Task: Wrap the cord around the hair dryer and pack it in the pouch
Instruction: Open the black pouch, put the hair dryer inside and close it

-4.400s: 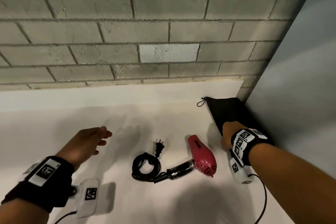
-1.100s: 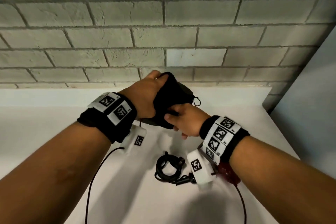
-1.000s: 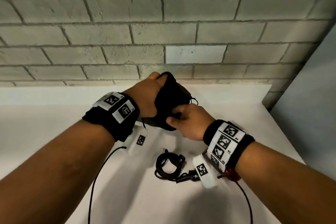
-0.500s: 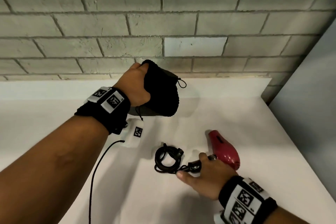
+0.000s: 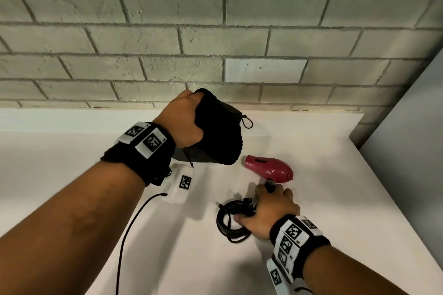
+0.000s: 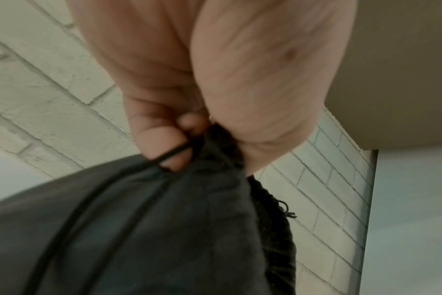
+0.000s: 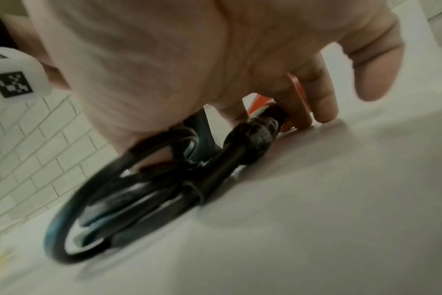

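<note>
Both hands busy: left (image 5: 184, 120) gripping pouch (image 5: 218, 136), right (image 5: 268, 211) around dryer handle (image 5: 271, 185) beside cord (image 5: 230, 220).

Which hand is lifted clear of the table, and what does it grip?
The left hand, raised and gripping the black pouch; the right hand is down at the hair dryer.

wrists: black bands (image 5: 141, 155) | white square-code tags (image 5: 293, 232) | white camera pod (image 5: 179, 183) | black cable (image 5: 124, 235)
</note>
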Demonstrator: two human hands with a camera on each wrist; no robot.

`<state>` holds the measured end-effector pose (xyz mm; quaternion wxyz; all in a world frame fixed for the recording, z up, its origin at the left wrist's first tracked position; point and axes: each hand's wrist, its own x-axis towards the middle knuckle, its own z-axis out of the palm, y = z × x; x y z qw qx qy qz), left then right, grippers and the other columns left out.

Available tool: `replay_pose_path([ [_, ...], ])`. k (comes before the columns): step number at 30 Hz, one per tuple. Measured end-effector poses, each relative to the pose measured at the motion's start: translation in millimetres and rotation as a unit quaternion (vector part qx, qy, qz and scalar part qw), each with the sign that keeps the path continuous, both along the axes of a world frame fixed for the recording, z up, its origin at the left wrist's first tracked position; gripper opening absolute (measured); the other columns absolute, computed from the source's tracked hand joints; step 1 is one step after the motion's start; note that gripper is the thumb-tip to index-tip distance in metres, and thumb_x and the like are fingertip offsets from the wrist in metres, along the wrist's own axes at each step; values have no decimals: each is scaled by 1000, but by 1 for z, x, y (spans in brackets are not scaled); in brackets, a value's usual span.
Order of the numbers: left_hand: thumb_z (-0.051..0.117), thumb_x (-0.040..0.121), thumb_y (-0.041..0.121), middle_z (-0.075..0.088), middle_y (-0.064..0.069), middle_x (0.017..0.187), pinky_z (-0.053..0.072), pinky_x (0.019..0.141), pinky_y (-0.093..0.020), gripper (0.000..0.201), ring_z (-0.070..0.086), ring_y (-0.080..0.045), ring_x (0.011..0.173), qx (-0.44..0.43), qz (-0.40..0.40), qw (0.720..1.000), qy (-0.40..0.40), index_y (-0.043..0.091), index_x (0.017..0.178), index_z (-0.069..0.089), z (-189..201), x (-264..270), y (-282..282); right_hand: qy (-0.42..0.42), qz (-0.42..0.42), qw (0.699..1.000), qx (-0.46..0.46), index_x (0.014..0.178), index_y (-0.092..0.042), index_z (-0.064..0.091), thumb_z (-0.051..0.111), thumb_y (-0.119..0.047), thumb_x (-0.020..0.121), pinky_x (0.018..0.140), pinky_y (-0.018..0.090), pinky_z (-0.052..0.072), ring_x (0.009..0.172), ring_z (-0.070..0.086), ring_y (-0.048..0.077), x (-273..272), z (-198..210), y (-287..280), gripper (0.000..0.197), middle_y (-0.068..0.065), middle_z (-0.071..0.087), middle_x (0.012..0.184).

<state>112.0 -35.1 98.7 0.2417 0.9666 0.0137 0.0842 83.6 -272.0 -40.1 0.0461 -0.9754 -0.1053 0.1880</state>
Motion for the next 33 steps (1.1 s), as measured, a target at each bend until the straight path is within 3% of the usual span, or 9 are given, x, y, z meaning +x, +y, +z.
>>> replay_pose_path([
  [5, 63, 69, 3, 50, -10, 112, 40, 79, -25, 60, 54, -25, 99, 1, -3, 1000, 20, 12, 126, 50, -3, 0, -2, -6, -31, 997, 76, 112, -21, 53, 58, -48, 63, 89, 34, 51, 100, 52, 28, 13, -6, -2, 56, 10, 51, 116],
  [9, 64, 68, 4, 50, -8, 114, 38, 82, -24, 63, 54, -25, 104, -1, -3, 999, 37, 15, 129, 49, -8, 2, -3, 10, -31, 989, 145, 94, -20, 54, 62, -32, 68, 73, 27, 51, 84, 57, 20, 22, -2, -11, 29, 1, 56, 93],
  [14, 65, 69, 5, 50, -9, 123, 38, 84, -26, 67, 53, -27, 112, -8, 11, 999, 52, 15, 133, 47, -12, 2, -1, 35, -58, 967, 245, 89, -25, 59, 65, -27, 70, 53, 14, 41, 68, 59, 8, 27, -2, -27, 20, -7, 64, 79],
  [18, 65, 70, 4, 48, -10, 132, 37, 88, -25, 73, 50, -28, 119, -17, 28, 997, 64, 13, 138, 43, -16, -1, 4, 46, -104, 936, 335, 84, -28, 63, 68, -21, 66, 57, 25, 51, 70, 66, 12, 27, -5, -38, 20, -5, 70, 77],
  [21, 66, 69, 4, 48, -12, 131, 38, 89, -27, 72, 50, -30, 120, -16, 34, 997, 63, 11, 137, 44, -17, -3, 5, 59, -172, 854, 487, 83, -19, 70, 70, 2, 66, 66, 46, 62, 69, 73, 30, 21, 1, -44, 27, 12, 76, 77],
  [23, 67, 68, 4, 49, -13, 131, 41, 92, -30, 72, 50, -31, 119, -13, 25, 998, 63, 11, 136, 44, -15, -5, 3, 89, -192, 784, 583, 81, -16, 72, 66, 14, 67, 60, 41, 61, 68, 72, 34, 14, 13, -47, 35, 16, 76, 77],
  [26, 67, 66, 5, 48, -11, 131, 43, 95, -30, 77, 51, -28, 118, -19, -20, 998, 64, 15, 138, 41, -10, -9, -6, 134, -145, 712, 674, 75, -12, 69, 68, 5, 53, 55, 33, 53, 68, 64, 36, 5, 41, -51, 28, 31, 67, 77],
  [29, 67, 60, 8, 49, -3, 127, 43, 98, -30, 83, 51, -21, 118, -16, -89, 994, 60, 23, 138, 41, -5, -11, -16, 223, -57, 656, 718, 82, 2, 57, 67, -1, 47, 67, 46, 49, 72, 61, 43, -2, 69, -54, 36, 54, 48, 93],
  [33, 74, 60, 17, 53, 7, 119, 45, 98, -28, 73, 52, -7, 112, -21, -184, 982, 41, 30, 126, 47, 2, -16, -35, 400, 30, 477, 782, 82, 4, 53, 54, 19, 59, 52, 34, 57, 58, 67, 33, -17, 97, -49, 27, 42, 51, 103],
])
